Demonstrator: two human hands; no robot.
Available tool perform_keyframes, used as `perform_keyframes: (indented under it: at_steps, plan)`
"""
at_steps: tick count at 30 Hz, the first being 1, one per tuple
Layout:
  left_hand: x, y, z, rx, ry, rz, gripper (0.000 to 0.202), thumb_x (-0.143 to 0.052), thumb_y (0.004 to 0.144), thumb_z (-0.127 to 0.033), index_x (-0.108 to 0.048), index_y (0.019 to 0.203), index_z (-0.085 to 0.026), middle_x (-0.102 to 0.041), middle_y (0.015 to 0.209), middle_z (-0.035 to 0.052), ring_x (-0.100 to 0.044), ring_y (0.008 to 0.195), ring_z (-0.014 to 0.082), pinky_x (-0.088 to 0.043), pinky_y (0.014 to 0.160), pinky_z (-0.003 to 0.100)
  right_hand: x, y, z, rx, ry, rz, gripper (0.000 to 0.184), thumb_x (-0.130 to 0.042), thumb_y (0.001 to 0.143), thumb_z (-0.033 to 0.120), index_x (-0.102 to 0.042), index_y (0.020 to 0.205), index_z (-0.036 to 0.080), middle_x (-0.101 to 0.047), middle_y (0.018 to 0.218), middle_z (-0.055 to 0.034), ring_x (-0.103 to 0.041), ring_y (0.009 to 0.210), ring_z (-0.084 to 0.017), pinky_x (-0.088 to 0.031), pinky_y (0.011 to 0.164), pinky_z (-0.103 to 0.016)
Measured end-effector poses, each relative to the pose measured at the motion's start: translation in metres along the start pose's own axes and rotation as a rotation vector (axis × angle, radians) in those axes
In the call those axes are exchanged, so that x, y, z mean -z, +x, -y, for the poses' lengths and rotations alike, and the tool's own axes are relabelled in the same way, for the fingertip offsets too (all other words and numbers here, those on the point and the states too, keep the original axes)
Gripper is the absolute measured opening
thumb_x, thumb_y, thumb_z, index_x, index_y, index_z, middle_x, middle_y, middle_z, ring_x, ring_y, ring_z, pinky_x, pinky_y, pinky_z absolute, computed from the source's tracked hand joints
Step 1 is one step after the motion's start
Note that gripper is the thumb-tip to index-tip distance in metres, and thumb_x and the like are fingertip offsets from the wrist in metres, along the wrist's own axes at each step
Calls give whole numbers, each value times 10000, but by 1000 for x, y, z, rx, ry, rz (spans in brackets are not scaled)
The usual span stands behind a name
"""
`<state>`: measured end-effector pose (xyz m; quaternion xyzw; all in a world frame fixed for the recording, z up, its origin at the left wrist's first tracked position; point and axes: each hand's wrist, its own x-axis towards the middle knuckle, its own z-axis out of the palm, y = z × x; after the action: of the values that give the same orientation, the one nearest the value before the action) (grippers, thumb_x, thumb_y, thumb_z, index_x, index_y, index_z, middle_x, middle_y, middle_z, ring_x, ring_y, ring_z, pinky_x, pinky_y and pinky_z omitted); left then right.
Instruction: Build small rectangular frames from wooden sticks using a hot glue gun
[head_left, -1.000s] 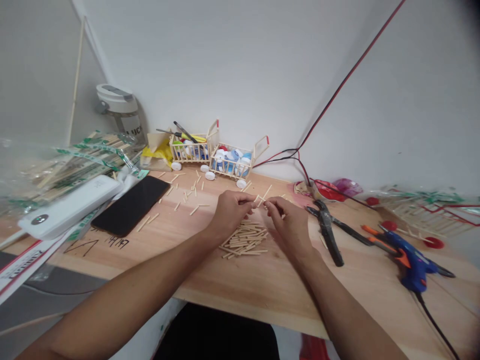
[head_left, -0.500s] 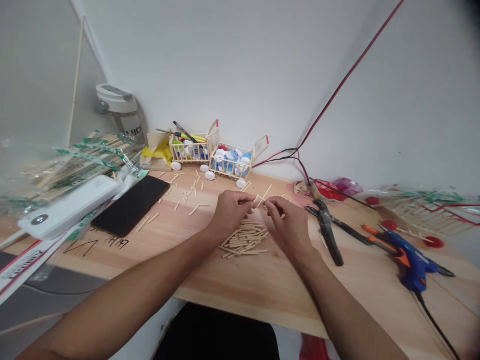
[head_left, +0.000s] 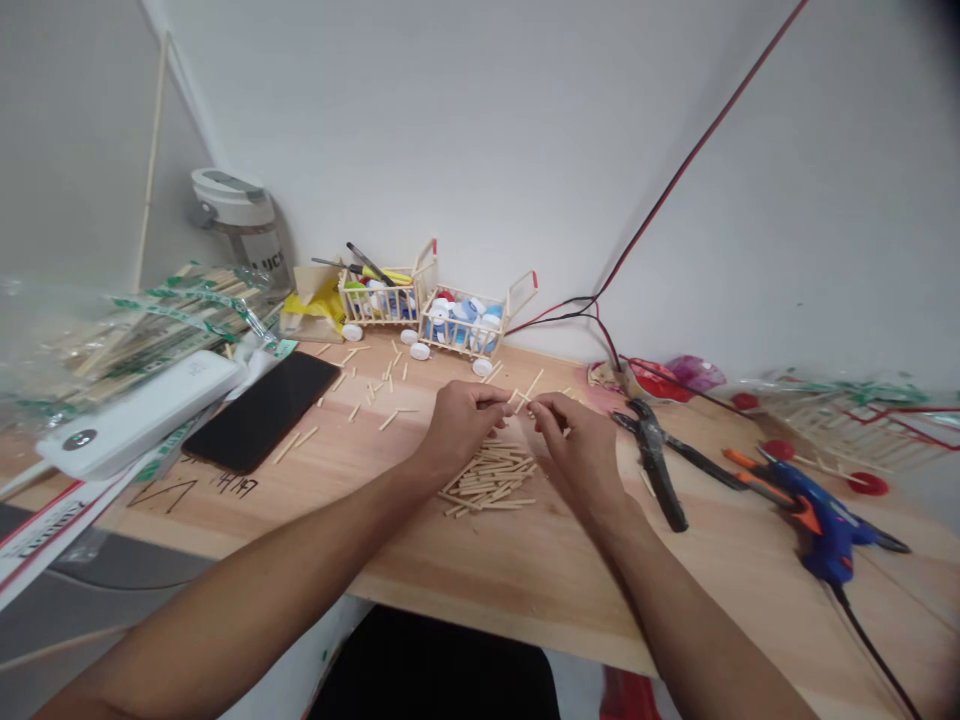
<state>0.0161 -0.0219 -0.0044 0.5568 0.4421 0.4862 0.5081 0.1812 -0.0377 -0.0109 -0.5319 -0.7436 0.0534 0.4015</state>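
Close together over the middle of the wooden table (head_left: 480,590), my two hands pinch a small piece of joined wooden sticks (head_left: 523,400). My left hand (head_left: 466,425) grips its left end between thumb and forefinger. On the other side, my right hand (head_left: 574,435) has its fingertips closed on the right end. One longer stick of the piece points up and away. Just below and between the hands lies a pile of short wooden sticks (head_left: 491,475). The fingertips partly hide how the sticks are joined.
Two little stick carts (head_left: 461,325) filled with bottle caps stand at the wall. Leftward are a phone (head_left: 262,412), a white power bank (head_left: 142,412), bagged sticks (head_left: 172,310) and a cup (head_left: 244,225). Rightward lie black-handled pliers (head_left: 658,470) and a blue glue gun (head_left: 829,530).
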Motion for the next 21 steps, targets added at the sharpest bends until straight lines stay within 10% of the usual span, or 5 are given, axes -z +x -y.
perform_keyframes:
  at_steps: [21]
  plan:
    - [0, 0, 2, -25, 5, -6, 229, -644, 734, -154, -761, 930, -138, -701, 697, 27, -579, 558, 89, -481, 481, 177, 0, 0, 0, -10, 2, 9, 170, -535, 905, 264, -665, 823, 192, -643, 703, 15, -561, 636, -120, -385, 621, -231]
